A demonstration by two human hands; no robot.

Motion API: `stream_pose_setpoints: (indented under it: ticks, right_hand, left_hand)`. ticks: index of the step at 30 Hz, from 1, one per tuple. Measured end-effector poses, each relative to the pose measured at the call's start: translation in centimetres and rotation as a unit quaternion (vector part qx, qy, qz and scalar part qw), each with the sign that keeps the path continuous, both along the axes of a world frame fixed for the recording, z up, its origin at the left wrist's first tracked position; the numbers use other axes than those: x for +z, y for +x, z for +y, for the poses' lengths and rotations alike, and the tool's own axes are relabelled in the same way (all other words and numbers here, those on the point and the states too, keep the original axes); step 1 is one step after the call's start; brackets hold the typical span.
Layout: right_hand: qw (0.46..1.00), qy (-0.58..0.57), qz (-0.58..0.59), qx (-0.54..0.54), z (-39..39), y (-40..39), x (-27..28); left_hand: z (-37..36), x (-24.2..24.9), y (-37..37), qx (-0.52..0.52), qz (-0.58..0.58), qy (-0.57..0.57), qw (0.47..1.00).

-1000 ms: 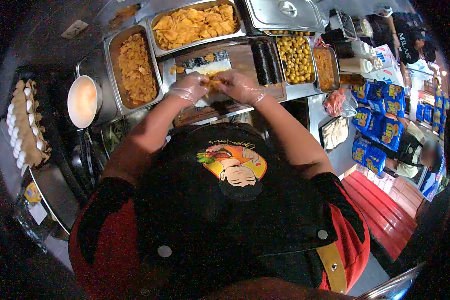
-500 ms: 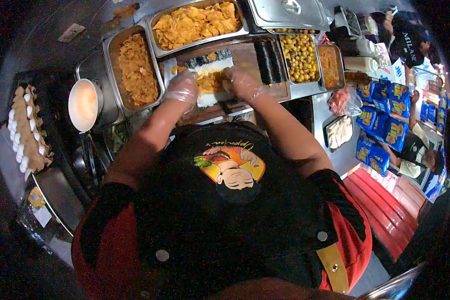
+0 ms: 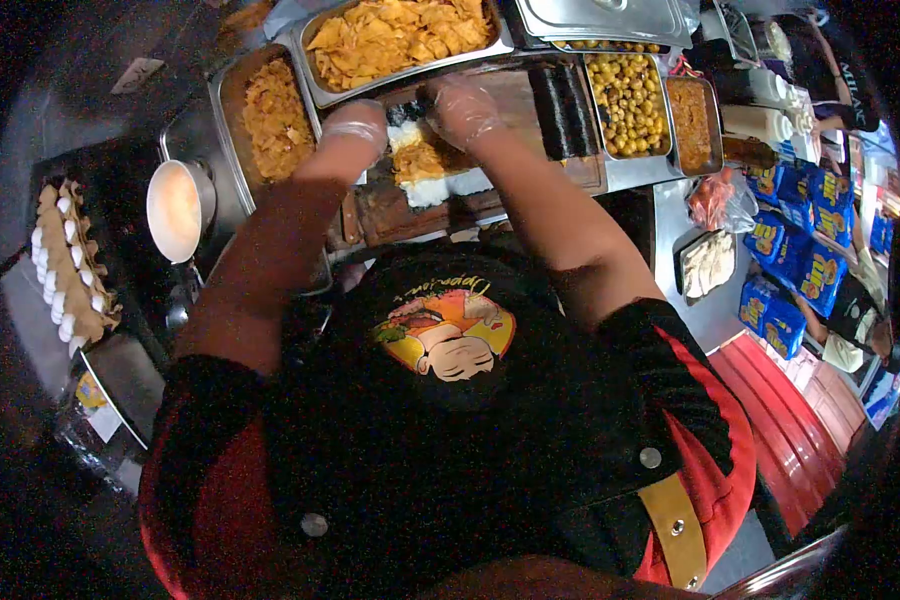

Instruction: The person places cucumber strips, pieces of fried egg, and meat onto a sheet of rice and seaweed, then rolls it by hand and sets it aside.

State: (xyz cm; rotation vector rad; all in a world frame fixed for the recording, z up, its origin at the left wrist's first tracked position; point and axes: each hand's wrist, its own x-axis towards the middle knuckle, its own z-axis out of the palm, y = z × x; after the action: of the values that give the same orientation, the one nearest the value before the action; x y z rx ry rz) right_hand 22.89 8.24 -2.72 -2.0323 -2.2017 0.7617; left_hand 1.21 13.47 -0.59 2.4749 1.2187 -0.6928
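A seaweed sheet (image 3: pixel 404 113) spread with white rice (image 3: pixel 428 192) and an orange-brown filling (image 3: pixel 422 160) lies flat on the wooden cutting board (image 3: pixel 520 190). Both of my hands wear clear plastic gloves. My left hand (image 3: pixel 355 130) is closed beside the sheet's far left corner; its fingertips are hidden. At the far right corner, my right hand (image 3: pixel 463 110) has its fingers curled against the dark seaweed. A wooden-handled knife (image 3: pixel 351 220) lies on the board's left side, partly under my left arm. Dark finished rolls (image 3: pixel 562 112) rest on the board's right end.
Metal trays hold orange chips (image 3: pixel 400 45), a shredded orange filling (image 3: pixel 275 120), small round yellow-brown items (image 3: pixel 627 105) and a brown mixture (image 3: pixel 692 125). A white pan (image 3: pixel 180 212) stands left, with eggs (image 3: pixel 50 270) beyond. Blue packets (image 3: pixel 800 240) and co-workers are at right.
Both hands have moved away from me, from the sides of the filling to the sheet's far end. More of the rice and filling now shows. The view has shifted slightly.
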Motion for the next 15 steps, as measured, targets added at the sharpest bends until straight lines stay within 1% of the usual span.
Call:
stream_pose_setpoints:
  ticks: [2, 3, 4, 5, 6, 7, 8, 9, 10, 12, 13, 14, 15]
  right_hand:
    - [1.000, 0.004, 0.001, -0.003, -0.2, 0.0, -0.7]
    - [1.000, 0.008, -0.001, -0.007, -0.4, 0.1, -0.9]
    - [1.000, 0.008, 0.000, -0.009, -0.6, 0.1, 0.5]
    - [0.999, -0.019, 0.017, -0.036, -0.8, 0.2, 2.1]
    - [0.996, -0.046, 0.033, -0.063, -1.1, 0.4, 2.9]
    - [0.996, -0.045, 0.033, -0.064, -1.4, 0.9, 2.8]
    - [0.993, 0.005, 0.082, -0.081, -2.0, 1.5, 3.1]
    - [0.985, 0.056, 0.130, -0.097, -2.4, 2.3, 3.1]
    - [0.985, 0.057, 0.129, -0.097, -3.0, 2.9, 3.5]
    - [0.942, -0.041, 0.248, -0.222, -4.5, 4.2, 4.3]
    - [0.946, -0.009, 0.239, -0.220, -5.3, 5.1, 4.0]
    - [0.946, -0.009, 0.239, -0.219, -6.3, 6.0, 4.1]
    - [0.931, 0.007, 0.294, -0.215, -7.5, 6.7, 4.5]
  left_hand:
    - [-0.7, 0.6, 1.0, 0.062, -0.039, 0.035, 0.997]
    - [-0.7, 0.0, 1.0, 0.060, -0.038, 0.034, 0.997]
    - [-0.4, -0.9, 1.2, 0.078, -0.028, 0.016, 0.996]
    - [-0.2, -1.6, 1.2, 0.096, -0.018, -0.001, 0.995]
    - [-0.1, -1.3, 1.1, 0.095, -0.018, -0.001, 0.995]
    - [-0.2, -1.0, 0.9, 0.081, -0.034, -0.006, 0.996]
    - [-0.4, -0.6, 0.8, 0.066, -0.050, -0.012, 0.997]
    - [-0.4, 0.1, 0.9, 0.064, -0.051, -0.011, 0.997]
    - [-0.4, 1.3, 1.1, 0.069, -0.046, -0.022, 0.996]
    - [-0.4, 4.1, 0.0, 0.076, -0.041, -0.033, 0.996]
    - [-0.1, 5.7, -2.0, 0.072, -0.128, -0.050, 0.988]
    - [0.2, 7.6, -3.9, 0.067, -0.214, -0.066, 0.972]
    - [0.6, 10.6, -5.0, 0.146, -0.188, -0.087, 0.967]
